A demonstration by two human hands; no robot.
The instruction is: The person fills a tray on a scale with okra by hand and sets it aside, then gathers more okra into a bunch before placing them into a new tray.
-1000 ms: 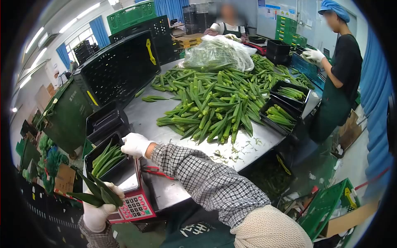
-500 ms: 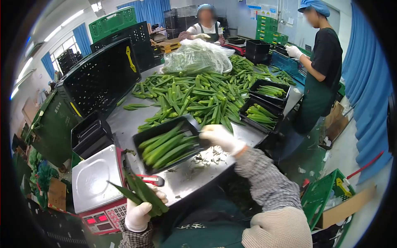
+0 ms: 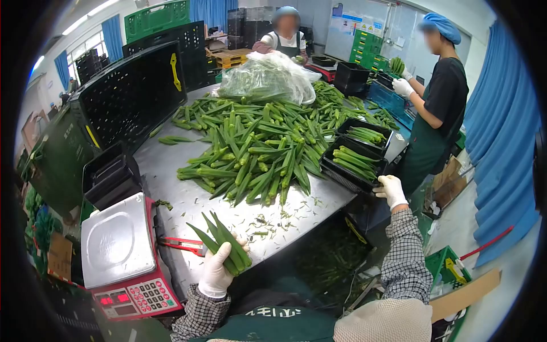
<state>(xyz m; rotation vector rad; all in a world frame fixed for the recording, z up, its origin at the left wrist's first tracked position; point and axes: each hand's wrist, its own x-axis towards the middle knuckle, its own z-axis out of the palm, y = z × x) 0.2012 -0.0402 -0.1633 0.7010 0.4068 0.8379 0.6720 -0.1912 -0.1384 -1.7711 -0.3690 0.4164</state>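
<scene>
My left hand (image 3: pixel 219 267), in a white glove, is closed around several green okra pods (image 3: pixel 229 246), tips pointing up and left. It is over the table's front edge, beside a red box cutter (image 3: pixel 183 244). My right hand (image 3: pixel 391 191), also gloved, reaches out to the right and grips the near corner of a black tray of okra (image 3: pixel 348 174) at the table's right edge. Its fingertips are partly hidden at the rim. Just behind stands another black tray (image 3: pixel 375 124) with okra in it. A large heap of loose okra (image 3: pixel 250 151) covers the middle of the table.
A red-based scale (image 3: pixel 119 245) stands at left, with empty black trays (image 3: pixel 111 174) behind it. Trimmings litter the steel table (image 3: pixel 185 214). A clear bag of okra (image 3: pixel 268 80) lies at the back. One co-worker (image 3: pixel 288 40) is opposite, another (image 3: pixel 436 102) at right holds okra.
The black tray of okra has gone from in front of me to the right edge with my right hand. My left hand, still holding okra, has moved slightly up and right.
</scene>
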